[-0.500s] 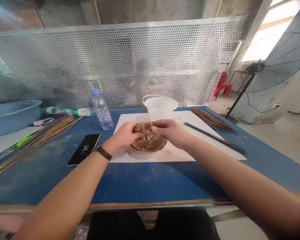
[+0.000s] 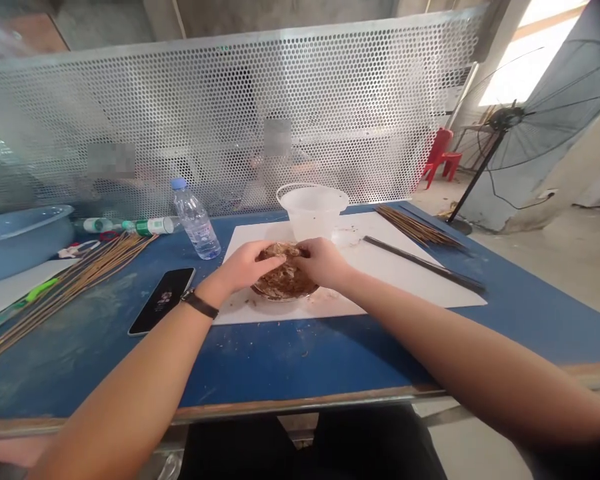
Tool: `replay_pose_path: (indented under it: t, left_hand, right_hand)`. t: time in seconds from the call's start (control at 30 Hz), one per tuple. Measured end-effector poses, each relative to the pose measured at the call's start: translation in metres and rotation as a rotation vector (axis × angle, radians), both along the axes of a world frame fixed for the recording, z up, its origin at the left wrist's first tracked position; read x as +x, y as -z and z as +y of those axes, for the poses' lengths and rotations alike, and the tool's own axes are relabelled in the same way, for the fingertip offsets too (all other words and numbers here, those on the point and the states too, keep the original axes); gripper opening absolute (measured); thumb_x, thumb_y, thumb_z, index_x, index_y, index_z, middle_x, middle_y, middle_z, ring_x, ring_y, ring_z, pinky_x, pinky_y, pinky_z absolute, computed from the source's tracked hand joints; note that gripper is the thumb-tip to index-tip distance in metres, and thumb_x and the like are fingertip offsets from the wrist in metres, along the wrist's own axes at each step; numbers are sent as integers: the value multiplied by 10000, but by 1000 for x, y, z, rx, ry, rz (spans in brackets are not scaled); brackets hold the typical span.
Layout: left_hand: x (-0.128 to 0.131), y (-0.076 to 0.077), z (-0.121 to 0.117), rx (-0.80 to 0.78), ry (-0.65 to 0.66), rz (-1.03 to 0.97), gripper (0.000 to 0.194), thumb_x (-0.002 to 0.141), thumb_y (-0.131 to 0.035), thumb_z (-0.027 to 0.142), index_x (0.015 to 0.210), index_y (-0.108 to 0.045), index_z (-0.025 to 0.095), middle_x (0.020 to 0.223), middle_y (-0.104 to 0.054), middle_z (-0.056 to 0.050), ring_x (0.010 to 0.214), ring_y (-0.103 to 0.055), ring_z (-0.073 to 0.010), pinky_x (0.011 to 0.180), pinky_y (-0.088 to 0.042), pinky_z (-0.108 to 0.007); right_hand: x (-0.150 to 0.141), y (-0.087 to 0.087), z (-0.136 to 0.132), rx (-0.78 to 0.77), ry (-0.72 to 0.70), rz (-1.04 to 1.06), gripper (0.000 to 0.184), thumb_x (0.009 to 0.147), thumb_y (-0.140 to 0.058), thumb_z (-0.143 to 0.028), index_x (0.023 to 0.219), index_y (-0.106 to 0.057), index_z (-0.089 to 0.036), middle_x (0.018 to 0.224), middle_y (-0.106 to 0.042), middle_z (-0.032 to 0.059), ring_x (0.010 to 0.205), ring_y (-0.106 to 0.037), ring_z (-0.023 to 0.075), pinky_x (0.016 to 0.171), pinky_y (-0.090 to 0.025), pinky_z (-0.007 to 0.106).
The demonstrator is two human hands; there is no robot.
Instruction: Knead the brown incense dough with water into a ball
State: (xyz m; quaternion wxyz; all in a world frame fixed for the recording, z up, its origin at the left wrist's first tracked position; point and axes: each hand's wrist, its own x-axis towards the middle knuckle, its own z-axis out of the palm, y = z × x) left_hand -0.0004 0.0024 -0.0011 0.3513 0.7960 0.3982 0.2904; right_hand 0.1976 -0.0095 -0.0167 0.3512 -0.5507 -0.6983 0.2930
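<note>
A clump of brown, crumbly, dough-like material (image 2: 283,275) fills a shallow round bowl (image 2: 286,298) on a white board (image 2: 350,293). My left hand (image 2: 247,263), with a black band on its wrist, curls round the clump from the left, thumb across its top. From the right, my right hand (image 2: 325,262) grips the same clump, its thumb pressed into it. Most fingertips of both hands are hidden behind the material. Just behind the bowl stands a translucent white bucket (image 2: 314,210).
A water bottle (image 2: 196,220) and a phone (image 2: 163,300) lie left of the board, the bottle upright. Thin brown sticks (image 2: 93,263) and a blue basin (image 2: 23,240) are further left. A dark bar (image 2: 423,265) and more sticks (image 2: 417,227) lie right. A perforated metal screen (image 2: 205,127) closes the back.
Both hands have lowered with the clump into the bowl and come closer together. The left thumb now lies further across the top. The whole view has shifted slightly.
</note>
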Motion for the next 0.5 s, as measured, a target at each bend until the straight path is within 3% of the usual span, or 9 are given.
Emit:
replay_pose_path:
  t: [0.13, 0.27, 0.37, 0.5]
  left_hand:
    - [0, 6, 9, -20, -66, -35, 436, 883, -664, 514, 1120, -718, 153, 1156, -755, -117, 1067, -696, -315, 893, -559, -416]
    - [-2, 10, 12, -81, -51, -101, 455, 871, -684, 494, 1146, -699, 132, 1148, -755, -129, 1055, -702, -309, 890, -564, -426]
    - [-1, 10, 11, -57, -25, -104, 430, 867, -688, 448, 1149, -697, 123, 1174, -749, -128, 1085, -694, -313, 920, -556, -435]
    - [2, 7, 4, -95, 1, -111, 370, 871, -664, 395, 1135, -699, 139, 1170, -750, -113, 1085, -701, -313, 912, -563, -426]
  right_hand:
    - [10, -9, -1, -109, -173, 112, 177, 908, -638, -310, 850, -701, -155, 858, -764, 86, 781, -696, 224, 615, -510, 296]
    - [21, -9, -6, -24, -364, 130, 250, 915, -649, -372, 1071, -705, -184, 1044, -769, 84, 947, -703, 238, 765, -546, 328]
    - [22, -7, -9, 55, -311, 33, 292, 850, -705, -344, 1092, -692, -180, 1017, -766, 72, 920, -694, 237, 750, -525, 326]
    - [14, -7, -10, 83, -126, -62, 139, 805, -688, -299, 774, -622, -181, 751, -690, 21, 707, -619, 181, 573, -424, 280]
